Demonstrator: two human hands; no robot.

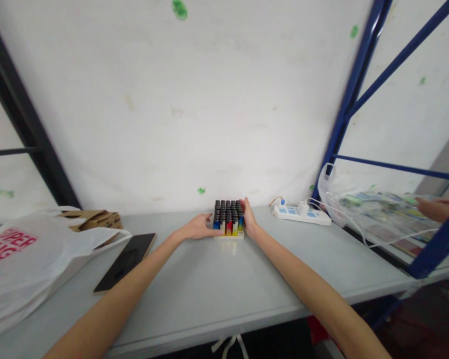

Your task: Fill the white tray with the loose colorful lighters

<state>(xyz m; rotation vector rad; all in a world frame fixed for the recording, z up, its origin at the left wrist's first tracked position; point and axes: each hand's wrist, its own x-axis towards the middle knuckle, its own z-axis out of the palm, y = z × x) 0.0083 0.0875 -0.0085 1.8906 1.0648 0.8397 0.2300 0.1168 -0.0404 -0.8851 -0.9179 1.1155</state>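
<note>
Clasping the lighters (229,219) from both sides, we are pinching them between our left hand (199,227) and right hand (250,219). A phone (127,262) is lying on the worktop (217,286).

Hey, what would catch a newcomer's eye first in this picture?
Probably the colorful, black-topped lighters, between the left hand and right hand toward the back of the gray table. Next, perhaps, the white bag with red lettering at far left, and the blue frame on the right.
</note>
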